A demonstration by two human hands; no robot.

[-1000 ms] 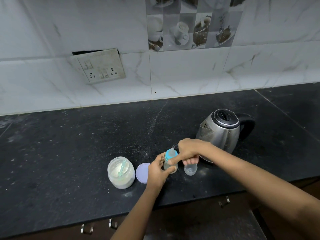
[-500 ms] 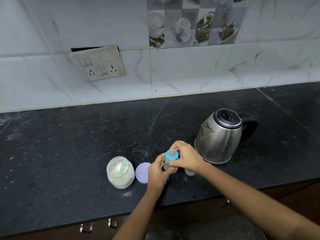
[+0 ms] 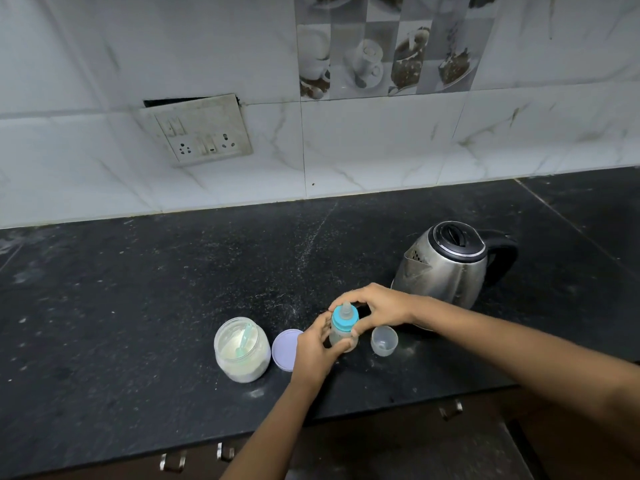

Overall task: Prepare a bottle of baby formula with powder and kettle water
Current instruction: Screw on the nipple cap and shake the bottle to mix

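– Dark stone counter (image 3: 138, 306) fills our view, with white marbled tiles and a socket plate (image 3: 201, 133) on the wall behind. What do we have in hand?

– We hold the bottle (image 3: 341, 337). It stands upright on the counter, in front of the kettle (image 3: 446, 268) and to its left. Our left hand (image 3: 313, 351) is wrapped round the body, fingers curled onto it. Our right hand (image 3: 381, 308) reaches in from the kettle side, thumb and fingers closed on the blue ring (image 3: 341, 323) at the top.

– Which step is this?

– We judge that we are turning the ring. We cannot tell whether it is going on or coming off.

– How does the bottle look?

– It is small, with a clear plastic body, a blue ring and a pale teat (image 3: 345, 308) poking up. The body looks cloudy. Our left hand hides most of it, so we cannot tell how full it is.

– What else sits by the kettle?

– A clear cap (image 3: 383, 340) stands mouth up just in front of the kettle. Well to the kettle's left is an open jar (image 3: 242, 348) of pale powder with a green scoop (image 3: 244, 339) in it. A lilac lid (image 3: 285, 349) lies flat on the jar's kettle side.

– What does our next move call for?

– The left hand likely needs a firm hold so the bottle neither spins nor tips. If the ring comes off, we think powder and kettle water follow. If it goes on, it should be snug before shaking.
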